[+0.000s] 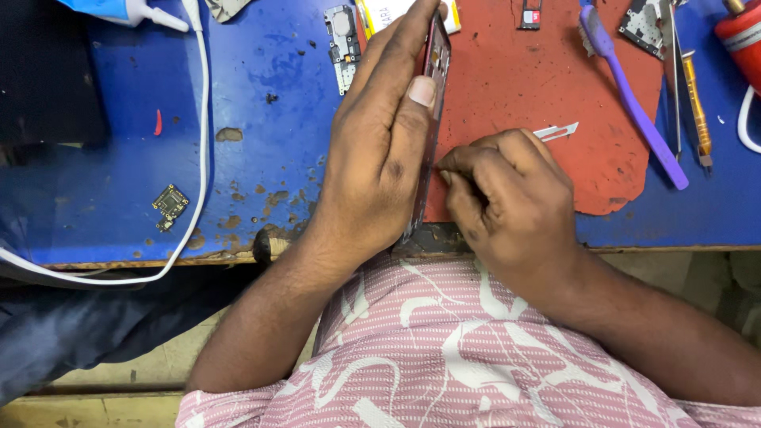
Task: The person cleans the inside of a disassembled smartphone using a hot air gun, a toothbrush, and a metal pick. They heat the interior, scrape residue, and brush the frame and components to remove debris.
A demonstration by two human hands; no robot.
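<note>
Phone [435, 59] on edge — left hand [380, 150] clasps it.

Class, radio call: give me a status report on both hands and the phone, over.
Left hand grips the red phone, stood on edge. Right hand pinched shut at its side edge; tool unclear. Small blade and purple toothbrush lie clear on red mat.

Purple toothbrush [634, 103], white cable [202, 119], small circuit board [170, 203] on blue table [119, 158]

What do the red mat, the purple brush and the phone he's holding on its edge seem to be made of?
Red mat: probably soft rubber or silicone, matte, pitted, edges ragged. Purple brush: smooth, glossy plastic handle. Phone, gripped by the left hand: red frame with a slight sheen, metal or plastic, hard to tell.
</note>
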